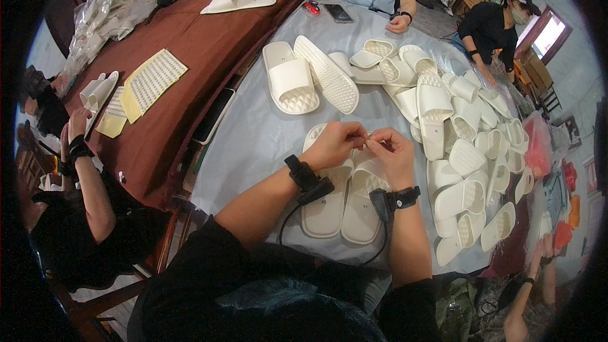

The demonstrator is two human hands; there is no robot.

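White slipper pair (345, 206) under hands, L hand (334, 145) & R hand (394, 155) fingers pinched together, held item unclear

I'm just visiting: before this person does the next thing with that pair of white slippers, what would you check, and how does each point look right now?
1. Both hands over the work: ok. The left hand and right hand meet fingertip to fingertip above the pair of slippers.
2. What the fingers pinch: cannot tell, too small to see.
3. Pair lying side by side, flat on the grey table cover: ok.
4. Room around the pair: ok on the left; the slipper pile crowds the right.
5. Wrist-band cables clear of the slippers: not ok, the bands' units lie over them.
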